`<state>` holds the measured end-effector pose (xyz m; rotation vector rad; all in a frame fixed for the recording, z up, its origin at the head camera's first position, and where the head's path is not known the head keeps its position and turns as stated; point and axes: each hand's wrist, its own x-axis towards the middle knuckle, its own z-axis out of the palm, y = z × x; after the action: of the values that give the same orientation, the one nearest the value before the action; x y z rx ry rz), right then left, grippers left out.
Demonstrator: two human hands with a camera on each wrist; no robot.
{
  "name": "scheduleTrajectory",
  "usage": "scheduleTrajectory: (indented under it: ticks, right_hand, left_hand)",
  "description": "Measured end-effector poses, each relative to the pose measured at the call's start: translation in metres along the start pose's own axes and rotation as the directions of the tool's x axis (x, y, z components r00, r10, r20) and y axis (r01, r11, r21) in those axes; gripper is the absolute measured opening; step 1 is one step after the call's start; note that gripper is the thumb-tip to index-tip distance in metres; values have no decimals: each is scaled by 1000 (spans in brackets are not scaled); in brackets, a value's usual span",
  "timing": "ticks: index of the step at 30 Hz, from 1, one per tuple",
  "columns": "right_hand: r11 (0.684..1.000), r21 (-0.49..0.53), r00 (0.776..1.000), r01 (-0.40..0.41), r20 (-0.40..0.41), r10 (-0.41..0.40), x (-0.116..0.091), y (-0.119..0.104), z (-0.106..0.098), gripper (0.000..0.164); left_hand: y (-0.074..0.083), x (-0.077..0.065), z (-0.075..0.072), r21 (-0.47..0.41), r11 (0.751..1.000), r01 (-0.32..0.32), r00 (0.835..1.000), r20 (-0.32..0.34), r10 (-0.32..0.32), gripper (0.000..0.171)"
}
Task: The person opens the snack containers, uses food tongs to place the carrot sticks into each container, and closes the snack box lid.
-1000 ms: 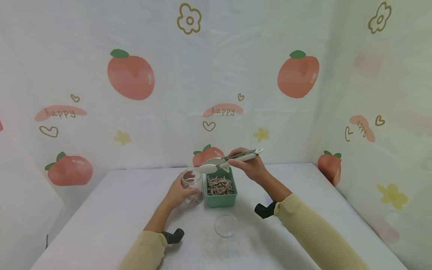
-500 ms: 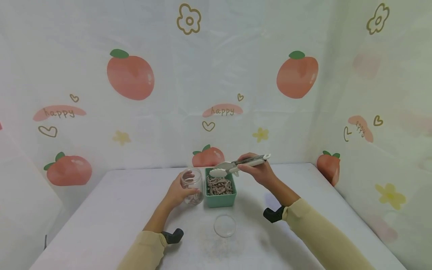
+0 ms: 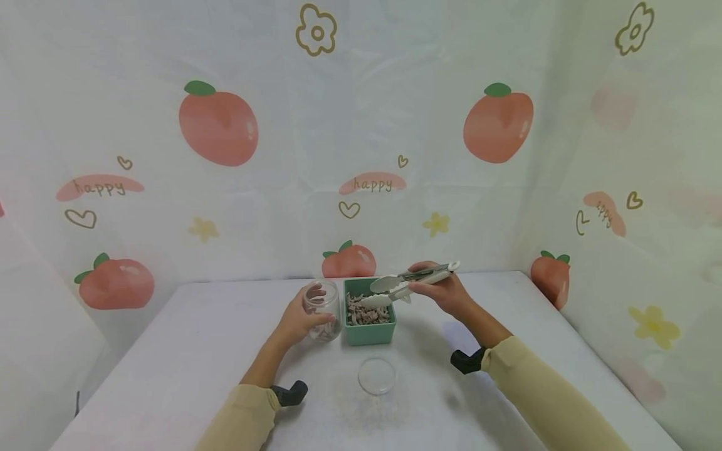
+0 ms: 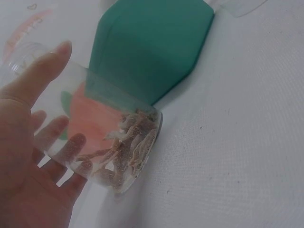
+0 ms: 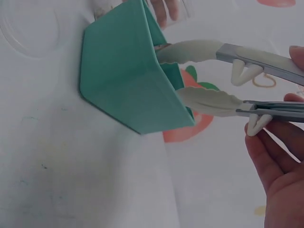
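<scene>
My left hand [image 3: 300,319] grips a clear jar [image 4: 107,128] around its side; the jar stands open-topped on the table, with some greyish-brown dried strips [image 4: 130,147] at its bottom. In my right hand [image 3: 442,291] is a pair of tongs [image 3: 414,280] with white scalloped tips, held by the handles. The tips are spread apart and reach in over the rim of a green box [image 5: 118,71] just right of the jar. More of the same dried strips [image 3: 366,313] fill much of that box. In the right wrist view the box wall hides where the tips end.
A round clear lid [image 3: 378,376] lies on the white table [image 3: 225,351] in front of the box. Close behind the table hangs a printed curtain [image 3: 282,232], and another side of it borders the table on the right.
The tongs have moved right and down from beside the jar's mouth to the green box, and their tips have spread apart. The left hand and jar have stayed in place.
</scene>
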<state>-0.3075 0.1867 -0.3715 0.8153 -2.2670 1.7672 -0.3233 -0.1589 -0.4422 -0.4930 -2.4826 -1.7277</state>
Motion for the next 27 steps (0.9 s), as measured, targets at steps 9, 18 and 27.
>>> scheduleTrajectory:
  ticks: [9, 18, 27]
  right_hand:
    - [997, -50, 997, -52, 61, 55, 4, -5, -11, 44]
    - [991, -122, 991, -50, 114, 64, 11, -10, -14, 43]
    - [954, -300, 987, -9, 152, 57, 7, -55, 2, 41]
  left_hand:
    - [1, -1, 0, -10, 1000, 0, 1000, -2, 0, 81]
    - [1, -2, 1, -7, 1000, -6, 1000, 5, 6, 82]
    - [1, -2, -1, -13, 1000, -1, 1000, 0, 1, 81]
